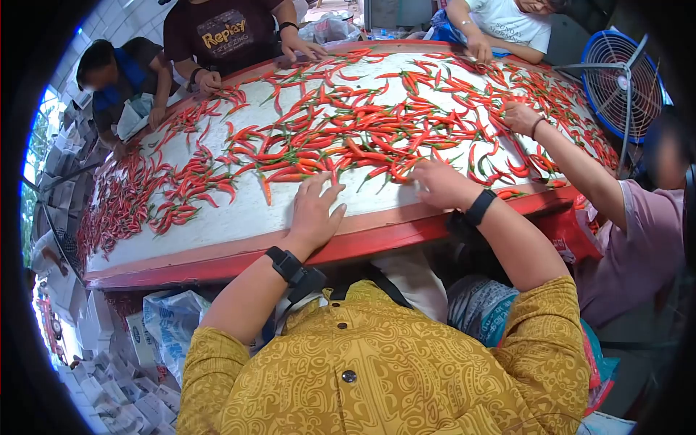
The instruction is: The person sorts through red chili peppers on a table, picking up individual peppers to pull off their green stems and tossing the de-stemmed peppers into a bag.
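Many red chillies with green stems (pixel 348 130) lie scattered over a white table with a red rim (pixel 239 259). My left hand (pixel 315 210) rests over the near part of the table, its fingers apart, the fingertips beside the closest chillies. Further right, my right hand (pixel 444 184) reaches to the near edge of the pile with its fingers bent down at the chillies; whether one is between them is hidden. Both wrists carry black straps.
Co-workers stand at the far side, their hands at the chillies; another person's arm (pixel 580 156) reaches in from the right. A blue fan (pixel 625 85) stands at the back right. Plastic bags (pixel 174 326) and a red bag (pixel 569 235) are below the table edge.
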Action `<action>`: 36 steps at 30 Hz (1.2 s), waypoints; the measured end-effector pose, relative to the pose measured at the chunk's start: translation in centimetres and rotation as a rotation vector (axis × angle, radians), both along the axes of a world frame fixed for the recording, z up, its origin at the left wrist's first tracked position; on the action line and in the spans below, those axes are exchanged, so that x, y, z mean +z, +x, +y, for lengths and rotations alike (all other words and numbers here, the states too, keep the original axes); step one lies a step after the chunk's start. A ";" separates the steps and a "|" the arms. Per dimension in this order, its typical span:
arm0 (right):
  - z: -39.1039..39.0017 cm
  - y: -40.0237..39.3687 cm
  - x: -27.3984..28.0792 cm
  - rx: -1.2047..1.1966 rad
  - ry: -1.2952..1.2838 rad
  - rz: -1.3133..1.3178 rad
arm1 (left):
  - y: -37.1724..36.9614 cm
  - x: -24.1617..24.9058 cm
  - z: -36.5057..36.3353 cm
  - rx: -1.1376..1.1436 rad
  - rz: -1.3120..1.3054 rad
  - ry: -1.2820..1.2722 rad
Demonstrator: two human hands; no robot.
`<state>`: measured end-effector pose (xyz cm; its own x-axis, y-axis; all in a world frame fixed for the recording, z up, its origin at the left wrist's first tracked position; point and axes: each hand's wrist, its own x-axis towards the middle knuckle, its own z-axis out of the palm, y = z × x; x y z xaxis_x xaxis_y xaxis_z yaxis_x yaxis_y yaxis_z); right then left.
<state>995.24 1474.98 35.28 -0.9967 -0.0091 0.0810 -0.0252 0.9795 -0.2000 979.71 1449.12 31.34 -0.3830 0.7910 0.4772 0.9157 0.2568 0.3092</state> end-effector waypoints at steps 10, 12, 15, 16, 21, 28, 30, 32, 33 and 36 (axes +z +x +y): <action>1.2 -9.6 0.5 0.079 0.028 -0.087 | 4.6 0.4 5.5 -0.096 0.048 -0.087; 1.8 -10.3 -0.2 0.049 0.013 -0.120 | 5.1 0.1 6.4 0.003 0.037 -0.219; 4.4 -9.7 1.7 -0.212 0.222 -0.272 | 5.8 -0.4 7.5 0.056 0.025 -0.152; 4.7 -8.9 2.7 -0.267 0.280 -0.321 | 6.0 -0.3 7.9 0.079 0.008 -0.131; 6.3 -5.9 0.6 -0.031 -0.045 -0.076 | 7.0 -0.7 10.3 -0.086 -0.044 -0.009; 8.8 1.5 1.1 0.199 0.120 0.290 | 9.2 0.2 13.5 0.312 -0.165 -0.260; 9.1 4.7 4.4 0.071 -0.206 -0.307 | 9.6 0.4 13.8 0.374 -0.194 -0.279; 9.8 8.0 4.9 0.080 -0.347 -0.429 | 10.0 1.2 13.9 0.396 -0.101 -0.166; 10.6 9.1 4.1 0.055 -0.415 -0.527 | 10.2 1.4 14.0 0.349 0.063 -0.094; 12.9 10.0 1.6 0.069 -0.147 -0.361 | 11.4 1.6 15.9 -0.015 -0.055 0.040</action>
<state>1005.25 1487.92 36.92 -0.9589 -0.0912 -0.2689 0.0077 0.9383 -0.3457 991.15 1464.99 32.94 -0.3980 0.7772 0.4874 0.9005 0.2297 0.3692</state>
